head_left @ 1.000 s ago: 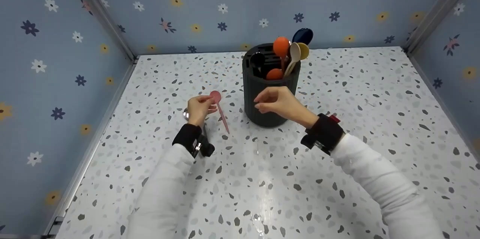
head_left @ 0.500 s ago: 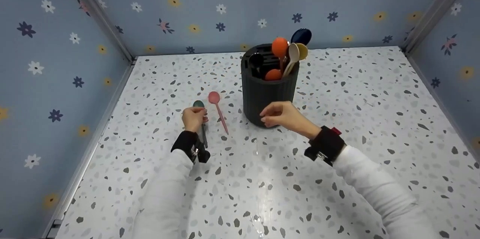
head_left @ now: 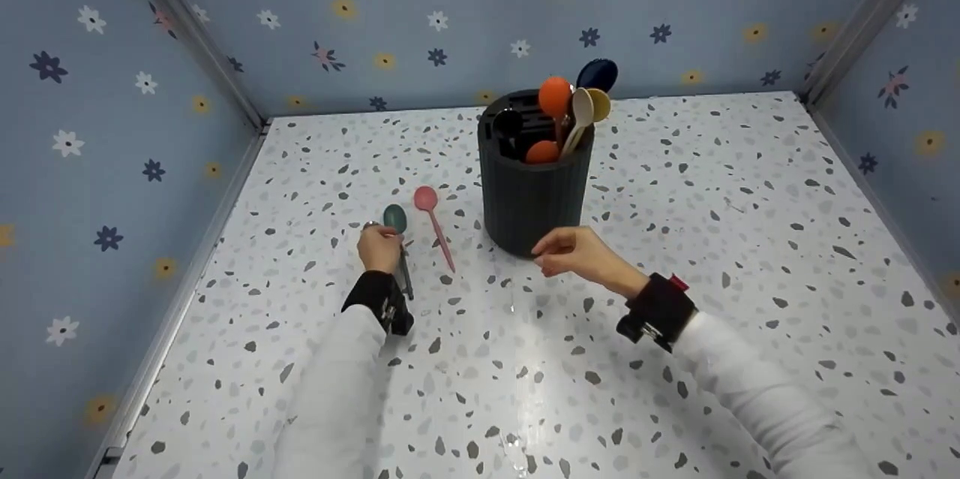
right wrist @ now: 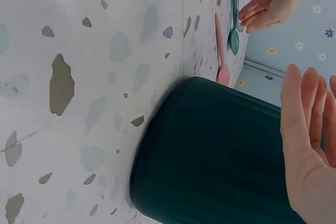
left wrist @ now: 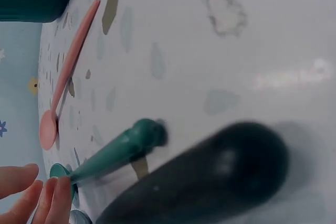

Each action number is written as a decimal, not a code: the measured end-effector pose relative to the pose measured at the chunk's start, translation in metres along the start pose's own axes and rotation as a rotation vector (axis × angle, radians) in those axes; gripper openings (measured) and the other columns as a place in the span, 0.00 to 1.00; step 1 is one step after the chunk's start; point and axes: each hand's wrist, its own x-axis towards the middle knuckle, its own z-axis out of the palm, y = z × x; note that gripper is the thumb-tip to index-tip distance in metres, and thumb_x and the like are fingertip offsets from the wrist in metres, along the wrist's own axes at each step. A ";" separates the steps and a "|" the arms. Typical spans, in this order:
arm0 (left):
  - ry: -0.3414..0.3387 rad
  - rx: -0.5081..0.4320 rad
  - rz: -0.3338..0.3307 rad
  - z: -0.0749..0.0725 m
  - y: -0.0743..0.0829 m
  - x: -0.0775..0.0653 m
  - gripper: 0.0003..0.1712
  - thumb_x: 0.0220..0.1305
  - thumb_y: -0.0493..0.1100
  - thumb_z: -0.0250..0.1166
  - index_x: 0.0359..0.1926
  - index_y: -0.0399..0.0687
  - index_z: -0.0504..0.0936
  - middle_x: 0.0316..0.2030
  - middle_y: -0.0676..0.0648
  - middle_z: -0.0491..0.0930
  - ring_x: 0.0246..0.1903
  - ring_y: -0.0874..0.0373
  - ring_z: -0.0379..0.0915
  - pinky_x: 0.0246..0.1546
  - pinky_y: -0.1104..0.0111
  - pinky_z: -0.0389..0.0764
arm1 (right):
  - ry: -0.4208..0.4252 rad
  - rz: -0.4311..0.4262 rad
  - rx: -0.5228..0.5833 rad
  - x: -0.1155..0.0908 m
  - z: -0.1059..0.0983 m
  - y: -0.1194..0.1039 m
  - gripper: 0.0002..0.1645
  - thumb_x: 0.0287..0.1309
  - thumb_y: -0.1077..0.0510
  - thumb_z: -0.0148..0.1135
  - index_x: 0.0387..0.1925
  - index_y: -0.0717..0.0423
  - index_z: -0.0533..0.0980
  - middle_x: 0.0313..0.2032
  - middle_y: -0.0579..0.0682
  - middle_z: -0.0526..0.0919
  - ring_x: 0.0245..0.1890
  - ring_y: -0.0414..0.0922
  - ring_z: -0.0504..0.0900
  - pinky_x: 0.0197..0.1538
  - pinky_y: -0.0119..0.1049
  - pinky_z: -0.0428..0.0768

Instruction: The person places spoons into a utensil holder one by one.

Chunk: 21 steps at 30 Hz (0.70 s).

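My left hand (head_left: 379,248) is low over the table beside a green spoon (head_left: 394,219), its fingers (left wrist: 55,195) near the spoon's bowl and the thumb apart from them. Under that hand lies a utensil with a dark, thick handle (left wrist: 210,177) and a silvery head (left wrist: 79,217), mostly hidden in the head view. A pink spoon (head_left: 425,198) lies to the right of the green one. My right hand (head_left: 589,257) hovers in front of the dark ribbed utensil holder (head_left: 532,201), fingers loosely bent, nothing between them.
In the holder stand two orange utensils (head_left: 555,97), a cream spoon (head_left: 583,108), a yellow one (head_left: 598,104), a dark blue one (head_left: 598,75) and a black one (head_left: 508,122). Flower-patterned walls (head_left: 450,13) border the speckled table (head_left: 712,201).
My left hand has moved off the pink spoon, left and down to the green spoon, which has come into sight. My right hand has lowered in front of the holder.
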 end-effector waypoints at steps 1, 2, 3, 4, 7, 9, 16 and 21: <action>-0.002 0.014 0.008 0.006 -0.012 0.008 0.07 0.43 0.41 0.69 0.27 0.46 0.84 0.24 0.47 0.79 0.24 0.53 0.73 0.25 0.64 0.74 | 0.000 0.005 0.003 0.000 0.000 0.001 0.17 0.52 0.64 0.60 0.42 0.74 0.72 0.31 0.61 0.78 0.30 0.45 0.80 0.42 0.43 0.80; -0.002 0.030 0.017 0.011 -0.021 0.013 0.08 0.42 0.41 0.69 0.28 0.45 0.84 0.24 0.46 0.79 0.24 0.52 0.73 0.24 0.63 0.74 | 0.004 0.009 0.006 -0.001 0.000 0.002 0.17 0.52 0.64 0.60 0.42 0.74 0.72 0.31 0.60 0.78 0.29 0.45 0.80 0.42 0.44 0.80; -0.033 0.037 0.010 0.011 -0.024 0.015 0.09 0.43 0.42 0.69 0.30 0.44 0.84 0.26 0.45 0.80 0.26 0.51 0.74 0.26 0.62 0.75 | 0.006 0.011 0.003 -0.001 0.000 0.004 0.17 0.52 0.64 0.60 0.42 0.74 0.72 0.31 0.60 0.79 0.29 0.44 0.80 0.42 0.43 0.80; -0.054 0.047 0.008 0.009 -0.022 0.013 0.11 0.44 0.41 0.69 0.31 0.42 0.83 0.27 0.44 0.80 0.27 0.49 0.75 0.28 0.61 0.75 | 0.007 0.010 -0.002 -0.002 -0.001 0.005 0.18 0.52 0.64 0.60 0.42 0.74 0.72 0.31 0.59 0.79 0.29 0.44 0.80 0.41 0.43 0.80; -0.083 0.046 0.019 -0.006 0.000 -0.004 0.10 0.42 0.38 0.68 0.29 0.38 0.83 0.26 0.41 0.80 0.26 0.48 0.74 0.25 0.62 0.75 | 0.009 0.007 -0.019 -0.002 -0.001 0.008 0.18 0.52 0.64 0.60 0.42 0.74 0.71 0.31 0.62 0.78 0.29 0.44 0.80 0.40 0.40 0.81; -0.083 0.033 0.026 -0.016 0.017 -0.020 0.08 0.39 0.38 0.69 0.26 0.41 0.82 0.23 0.43 0.79 0.24 0.50 0.73 0.23 0.66 0.74 | 0.008 0.006 -0.033 -0.003 -0.001 0.010 0.18 0.52 0.63 0.60 0.42 0.73 0.72 0.33 0.64 0.78 0.29 0.44 0.80 0.39 0.39 0.81; -0.080 0.175 0.029 0.036 -0.061 0.028 0.13 0.37 0.46 0.72 0.25 0.43 0.83 0.25 0.44 0.80 0.28 0.48 0.74 0.26 0.60 0.75 | 0.011 0.010 0.005 -0.004 0.001 0.020 0.18 0.51 0.64 0.59 0.42 0.75 0.71 0.30 0.61 0.79 0.28 0.43 0.80 0.39 0.39 0.81; -0.120 0.181 0.069 0.072 -0.131 0.073 0.15 0.31 0.55 0.71 0.18 0.53 0.80 0.20 0.50 0.78 0.23 0.51 0.72 0.20 0.61 0.72 | 0.001 0.028 0.041 -0.005 0.004 0.026 0.19 0.51 0.66 0.58 0.43 0.77 0.69 0.29 0.54 0.80 0.28 0.42 0.80 0.39 0.40 0.81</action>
